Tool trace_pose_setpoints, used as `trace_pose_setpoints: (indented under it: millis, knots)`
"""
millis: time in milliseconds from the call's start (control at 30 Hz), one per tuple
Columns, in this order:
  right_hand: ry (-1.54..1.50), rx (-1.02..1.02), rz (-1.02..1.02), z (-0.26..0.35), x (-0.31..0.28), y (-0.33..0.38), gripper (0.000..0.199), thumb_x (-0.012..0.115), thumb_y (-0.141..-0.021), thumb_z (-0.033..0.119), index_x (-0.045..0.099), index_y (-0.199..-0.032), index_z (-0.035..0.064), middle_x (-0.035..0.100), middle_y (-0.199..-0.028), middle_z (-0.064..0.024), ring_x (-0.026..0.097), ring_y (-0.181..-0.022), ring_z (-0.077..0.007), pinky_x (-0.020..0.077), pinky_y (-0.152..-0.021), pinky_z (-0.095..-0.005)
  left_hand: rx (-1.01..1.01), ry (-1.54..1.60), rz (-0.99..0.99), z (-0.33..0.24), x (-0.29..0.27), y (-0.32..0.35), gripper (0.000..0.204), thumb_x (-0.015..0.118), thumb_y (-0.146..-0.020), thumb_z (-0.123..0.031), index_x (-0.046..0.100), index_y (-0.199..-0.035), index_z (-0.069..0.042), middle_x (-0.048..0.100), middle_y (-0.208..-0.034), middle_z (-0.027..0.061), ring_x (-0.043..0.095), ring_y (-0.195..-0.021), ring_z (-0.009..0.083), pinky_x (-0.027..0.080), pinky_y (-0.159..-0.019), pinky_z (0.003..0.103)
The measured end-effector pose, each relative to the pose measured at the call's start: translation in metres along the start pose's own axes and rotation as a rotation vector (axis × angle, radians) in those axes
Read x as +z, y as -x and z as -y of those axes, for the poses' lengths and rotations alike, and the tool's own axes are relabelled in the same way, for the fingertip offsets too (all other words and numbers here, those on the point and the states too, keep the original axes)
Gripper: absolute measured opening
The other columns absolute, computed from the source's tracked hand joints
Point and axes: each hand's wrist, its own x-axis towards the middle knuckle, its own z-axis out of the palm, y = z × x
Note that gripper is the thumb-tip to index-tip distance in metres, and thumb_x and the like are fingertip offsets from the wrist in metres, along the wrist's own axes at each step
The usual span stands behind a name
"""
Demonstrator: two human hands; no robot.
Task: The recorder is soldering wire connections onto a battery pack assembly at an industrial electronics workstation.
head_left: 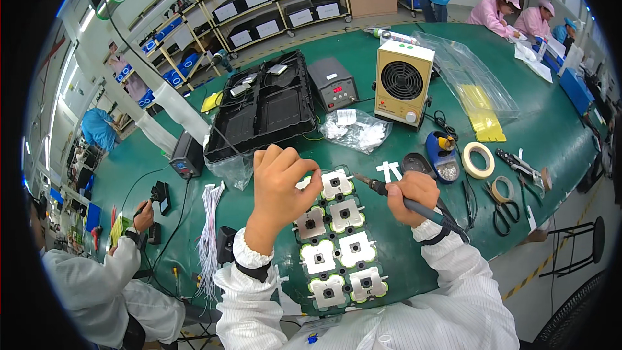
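My right hand [414,197] grips a soldering iron [374,185] with a dark handle, its tip pointing left. The tip is close to the far end of two columns of white square parts [357,249] with black round centres and yellow-green edges, which lie on the table in front of me. My left hand [280,185] is raised above the left column, thumb and forefinger pinched together. Whatever is between those fingertips is too small to make out. The hand hides part of the far left square.
A fan unit [405,84], soldering station [332,84] and black tray [259,110] stand beyond. Tape [478,160], scissors [502,210] and a blue iron stand [442,155] lie right. White wires [210,240] lie left, near a co-worker's hand [143,216] holding another tool.
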Motion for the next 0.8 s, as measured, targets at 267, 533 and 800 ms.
trace_pose_setpoints:
  millis: [267, 533, 800]
  knots:
    - [0.025, 0.087, 0.037, -0.0004, -0.0001, 0.0054, 0.018, 0.071, -0.082, 0.005, 0.065, -0.065, 0.0042, 0.052, -0.053, -0.0048, 0.048, -0.043, -0.0216, 0.0372, -0.043, -0.0354, -0.001, 0.018, 0.004, 0.0042, 0.0049, 0.0036, 0.011, 0.078, -0.068, -0.009, 0.068, -0.073, -0.012, 0.046, -0.07, 0.0004, 0.044, -0.073, 0.0212, 0.032, -0.072, 0.037]
    - [0.062, 0.124, 0.061, 0.0037, -0.0018, 0.0003, 0.024, 0.07, -0.082, 0.004, 0.061, -0.06, 0.005, 0.049, -0.053, -0.0045, 0.048, -0.043, -0.0222, 0.0372, -0.044, -0.036, 0.005, 0.018, 0.012, 0.0061, 0.0081, 0.0048, 0.011, 0.077, -0.069, -0.009, 0.068, -0.072, -0.013, 0.046, -0.07, -0.0001, 0.046, -0.072, 0.021, 0.033, -0.071, 0.037]
    - [0.055, 0.11, 0.047, 0.0036, -0.0008, 0.0011, 0.022, 0.07, -0.08, 0.003, 0.061, -0.061, 0.0045, 0.049, -0.053, -0.005, 0.047, -0.043, -0.0216, 0.037, -0.044, -0.0357, 0.006, 0.031, 0.009, 0.0055, 0.0088, 0.0046, 0.011, 0.077, -0.068, -0.008, 0.068, -0.073, -0.012, 0.046, -0.07, 0.0, 0.044, -0.073, 0.0206, 0.032, -0.071, 0.037]
